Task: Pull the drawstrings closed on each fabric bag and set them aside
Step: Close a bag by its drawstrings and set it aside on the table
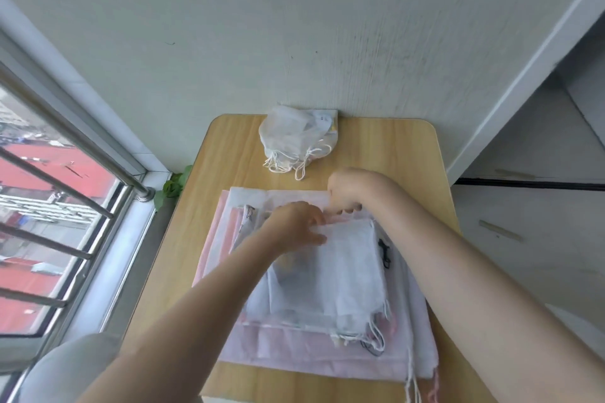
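both hands point(322, 206) grip sheer rectangular mesh bag point(340, 271).

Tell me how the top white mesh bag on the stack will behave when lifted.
The top mesh bag looks thin and see-through, so probably floppy and very light. Its loose drawstrings would likely dangle. It may slide off the flat fabric stack easily.

Cinched bags point(296, 141) behind flat bag stack point(327, 304) on table point(393, 147).

White mesh bag point(340, 271) lies flat atop the pink-and-white stack point(294, 357); cinched bags point(296, 137) sit bunched at the far edge.
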`<state>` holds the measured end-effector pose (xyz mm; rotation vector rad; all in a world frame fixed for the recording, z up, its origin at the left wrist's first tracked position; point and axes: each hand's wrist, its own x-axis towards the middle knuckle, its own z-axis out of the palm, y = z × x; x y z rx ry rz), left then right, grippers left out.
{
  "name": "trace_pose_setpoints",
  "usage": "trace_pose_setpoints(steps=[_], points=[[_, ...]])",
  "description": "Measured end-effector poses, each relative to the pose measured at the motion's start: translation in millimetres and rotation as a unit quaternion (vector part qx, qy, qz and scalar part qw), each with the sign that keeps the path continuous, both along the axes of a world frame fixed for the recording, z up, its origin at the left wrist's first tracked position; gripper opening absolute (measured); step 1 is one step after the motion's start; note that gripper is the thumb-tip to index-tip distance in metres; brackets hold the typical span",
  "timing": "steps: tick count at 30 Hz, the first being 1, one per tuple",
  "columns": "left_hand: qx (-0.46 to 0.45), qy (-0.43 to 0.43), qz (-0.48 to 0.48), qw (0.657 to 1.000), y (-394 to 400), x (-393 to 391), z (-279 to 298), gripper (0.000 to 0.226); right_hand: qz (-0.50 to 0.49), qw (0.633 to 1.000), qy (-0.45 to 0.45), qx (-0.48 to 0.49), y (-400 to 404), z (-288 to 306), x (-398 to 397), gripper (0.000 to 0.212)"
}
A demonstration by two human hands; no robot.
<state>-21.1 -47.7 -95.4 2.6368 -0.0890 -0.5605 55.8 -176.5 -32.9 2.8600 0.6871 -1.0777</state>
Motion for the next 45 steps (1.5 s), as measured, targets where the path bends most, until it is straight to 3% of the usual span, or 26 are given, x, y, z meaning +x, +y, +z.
trace_pose_setpoints(steps=[3, 5, 7, 12, 17, 22, 25, 29, 31, 34, 38, 41, 44, 45], points=[[0.061, -0.034, -0.022, 0.997, -9, -16, -11, 0.052, -0.006, 0.999, -0.014, -0.03, -11, -3, -26, 0.03], [0.13, -0.075, -0.038, 0.988, -17, -24, -11, 0.057, -0.013, 0.997, -0.071, -0.018, -21, -6, -41, 0.029], [0.176, -0.098, -0.037, 0.979, -21, -28, -12, 0.055, -0.014, 0.991, -0.134, -0.011, -28, -6, -52, 0.021], [0.206, -0.14, 0.001, 0.969, -23, -36, -8, 0.036, -0.024, 0.972, -0.232, 0.018, -42, 2, -71, 0.027], [0.202, -0.103, -0.013, 0.974, -21, -43, -2, 0.039, -0.037, 0.974, -0.218, 0.057, -43, 1, -78, 0.024], [0.229, -0.128, -0.013, 0.965, -16, -48, -1, 0.043, -0.021, 0.978, -0.206, 0.007, -45, -9, -85, 0.026], [0.212, -0.124, 0.004, 0.969, -16, -47, 3, 0.038, -0.015, 0.977, -0.212, 0.023, -46, -11, -87, 0.028], [0.174, -0.031, 0.012, 0.984, -11, -47, 12, 0.034, -0.004, 0.967, -0.227, 0.118, -43, -13, -83, 0.029], [0.117, -0.044, 0.026, 0.992, -7, -50, 17, 0.034, -0.001, 0.967, -0.181, 0.181, -39, -12, -81, 0.028], [-0.036, -0.076, 0.08, 0.993, -6, -58, 28, 0.022, 0.005, 0.962, -0.12, 0.246, -28, -14, -82, 0.024], [-0.097, -0.058, 0.215, 0.97, 11, -71, 32, 0.021, -0.101, 0.926, -0.061, 0.359, -10, -21, -88, 0.027], [-0.12, -0.036, 0.291, 0.948, 35, -85, 25, 0.017, -0.146, 0.944, -0.037, 0.292, -10, -29, -85, 0.046], [-0.171, -0.017, 0.319, 0.932, 53, -99, 19, 0.007, -0.138, 0.962, -0.027, 0.234, -13, -37, -84, 0.01], [-0.191, -0.003, 0.307, 0.932, 57, -103, 19, 0.005, -0.13, 0.961, -0.022, 0.244, -11, -39, -85, 0.02]])
